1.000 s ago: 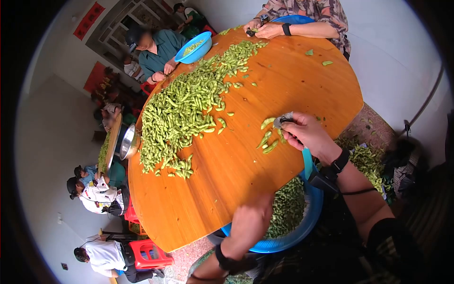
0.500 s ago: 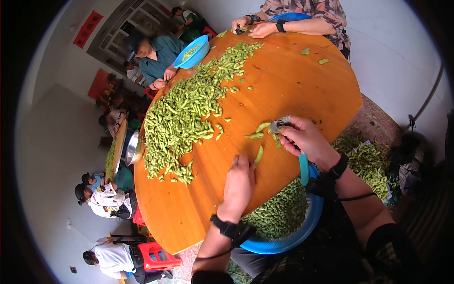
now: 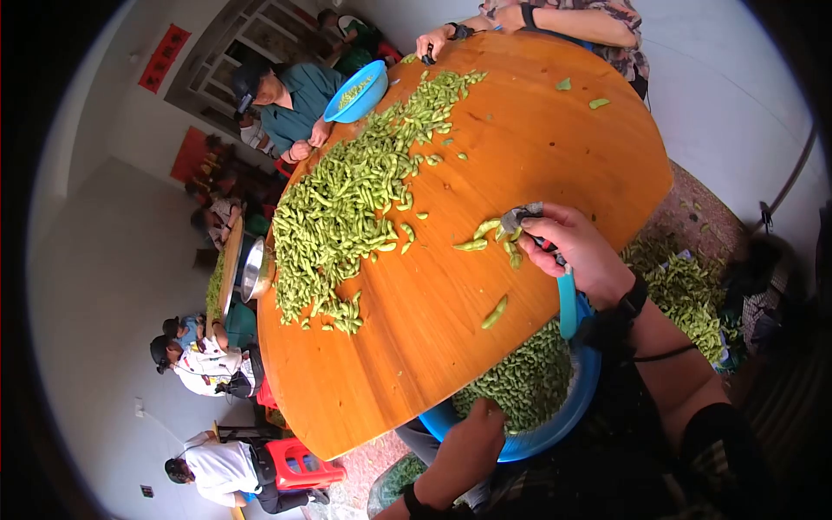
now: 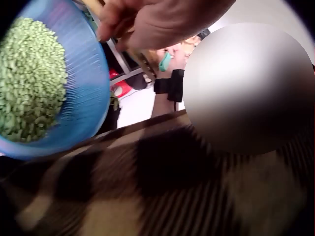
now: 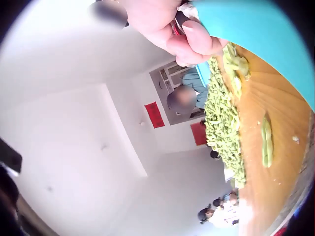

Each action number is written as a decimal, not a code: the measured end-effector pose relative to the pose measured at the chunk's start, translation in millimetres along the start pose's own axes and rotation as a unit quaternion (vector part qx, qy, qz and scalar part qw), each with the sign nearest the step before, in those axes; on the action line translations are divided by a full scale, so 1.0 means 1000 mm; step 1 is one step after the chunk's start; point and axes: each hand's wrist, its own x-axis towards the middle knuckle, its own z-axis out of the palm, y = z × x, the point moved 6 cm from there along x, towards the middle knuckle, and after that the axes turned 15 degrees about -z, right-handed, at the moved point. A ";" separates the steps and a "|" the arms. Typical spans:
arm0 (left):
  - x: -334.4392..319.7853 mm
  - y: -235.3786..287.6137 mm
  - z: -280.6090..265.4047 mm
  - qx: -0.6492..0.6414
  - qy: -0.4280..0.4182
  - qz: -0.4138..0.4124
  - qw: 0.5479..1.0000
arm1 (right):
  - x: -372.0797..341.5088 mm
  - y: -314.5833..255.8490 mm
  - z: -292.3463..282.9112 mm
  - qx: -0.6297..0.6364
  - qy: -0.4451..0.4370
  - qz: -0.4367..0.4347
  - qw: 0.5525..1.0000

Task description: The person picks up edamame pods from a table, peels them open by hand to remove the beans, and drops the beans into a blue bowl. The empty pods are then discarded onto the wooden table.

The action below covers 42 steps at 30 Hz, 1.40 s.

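Note:
My right hand point(image 3: 582, 253) grips a hand tool with a turquoise handle point(image 3: 568, 305), a grey end and some red and black parts. Its tip is over a few green soybean pods point(image 3: 471, 245) on the wooden table point(image 3: 433, 321). One loose pod point(image 3: 495, 313) lies nearer the table edge. My left hand point(image 3: 472, 446) is over the rim of a blue basin point(image 3: 568, 420) that holds many shelled green beans point(image 3: 520, 374). In the left wrist view its fingers point(image 4: 110, 24) are curled beside the basin; I cannot tell whether anything is inside them.
A big heap of pods point(image 3: 334, 212) covers the table's far left side. Beyond it stands a smaller blue basin point(image 3: 357, 92), near a person in a green shirt point(image 3: 303, 100). Another person's hand point(image 3: 435, 42) is at the far edge. Empty-looking pods point(image 3: 680, 299) lie on the floor at right.
My left hand came up to a pod on the table, then drew back over the basin. That pod now lies nearer the edge. My right hand stays by the pods with the tool.

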 end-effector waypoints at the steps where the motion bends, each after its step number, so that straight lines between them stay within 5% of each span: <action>1: 0.001 0.013 -0.020 -0.004 0.078 0.062 0.995 | 0.000 -0.002 -0.002 0.012 -0.001 -0.001 1.000; 3: 0.014 0.035 -0.062 0.028 0.260 0.029 0.965 | -0.001 -0.017 -0.008 -0.010 0.002 -0.029 1.000; 5: 0.052 0.041 -0.083 0.019 0.325 0.065 0.943 | 0.004 -0.032 -0.025 -0.053 0.035 -0.069 0.996; 11: 0.190 0.035 -0.089 -0.032 0.276 0.080 0.957 | 0.015 -0.055 -0.074 -0.114 0.083 -0.081 0.987; 14: 0.209 0.079 -0.076 0.024 0.284 0.156 0.946 | 0.015 -0.050 -0.078 -0.108 0.114 -0.098 0.983; 17: 0.193 0.107 -0.080 -0.152 0.195 0.267 0.931 | 0.013 -0.054 -0.082 -0.053 0.115 -0.091 0.988; 19: 0.183 0.082 -0.116 -0.163 0.275 0.251 0.913 | 0.014 -0.052 -0.088 -0.013 0.124 -0.076 0.989; 22: 0.215 -0.023 -0.159 -0.105 0.484 -0.014 0.869 | 0.014 -0.049 -0.083 -0.055 0.116 -0.086 0.988; 25: 0.242 -0.078 -0.174 -0.018 0.358 -0.220 0.907 | 0.016 -0.046 -0.078 -0.079 0.115 -0.097 0.985; 29: 0.247 -0.092 -0.169 -0.018 0.394 -0.218 0.893 | 0.015 -0.045 -0.076 -0.105 0.108 -0.084 0.985; 36: 0.186 -0.080 -0.148 -0.237 0.338 -0.070 0.908 | 0.008 -0.052 -0.040 -0.217 0.027 -0.098 0.971; 38: 0.165 -0.072 -0.126 -0.459 0.219 -0.010 0.861 | -0.001 -0.049 -0.001 -0.253 -0.002 -0.096 0.963; 42: 0.141 -0.071 -0.103 -0.522 0.141 0.029 0.841 | -0.001 0.013 0.062 -0.240 -0.141 0.008 0.961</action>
